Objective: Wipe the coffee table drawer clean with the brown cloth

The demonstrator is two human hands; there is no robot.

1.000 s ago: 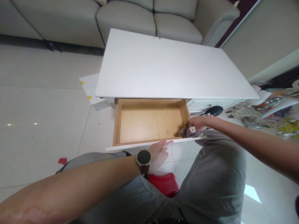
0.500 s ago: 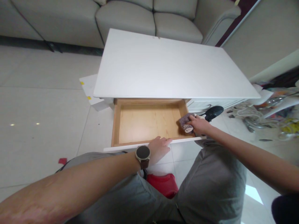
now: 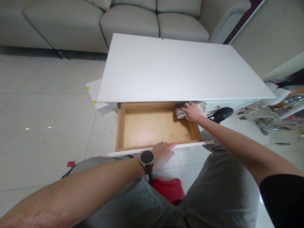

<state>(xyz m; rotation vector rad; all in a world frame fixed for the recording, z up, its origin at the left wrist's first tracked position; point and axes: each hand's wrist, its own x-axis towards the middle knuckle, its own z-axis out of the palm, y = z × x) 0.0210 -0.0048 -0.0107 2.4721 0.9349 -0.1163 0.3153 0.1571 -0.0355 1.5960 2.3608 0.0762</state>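
Observation:
A white low table (image 3: 171, 66) has its wooden drawer (image 3: 152, 125) pulled out toward me. My right hand (image 3: 193, 112) presses a crumpled greyish-purple cloth (image 3: 180, 111) against the drawer's back right corner, partly under the tabletop's edge. My left hand (image 3: 163, 152), with a round watch on the wrist, rests its fingers on the drawer's white front edge (image 3: 133, 151). Nothing else lies inside the drawer.
A beige sofa (image 3: 133, 22) stands behind the table. White paper sheets (image 3: 95, 91) lie on the tiled floor at the table's left. A black shoe (image 3: 222, 114), cables and clutter (image 3: 268, 118) are at the right. A red object (image 3: 169, 190) sits between my knees.
My right hand has slid the cloth from the drawer's front right corner along the right side to the back right corner. My left hand stays on the drawer front.

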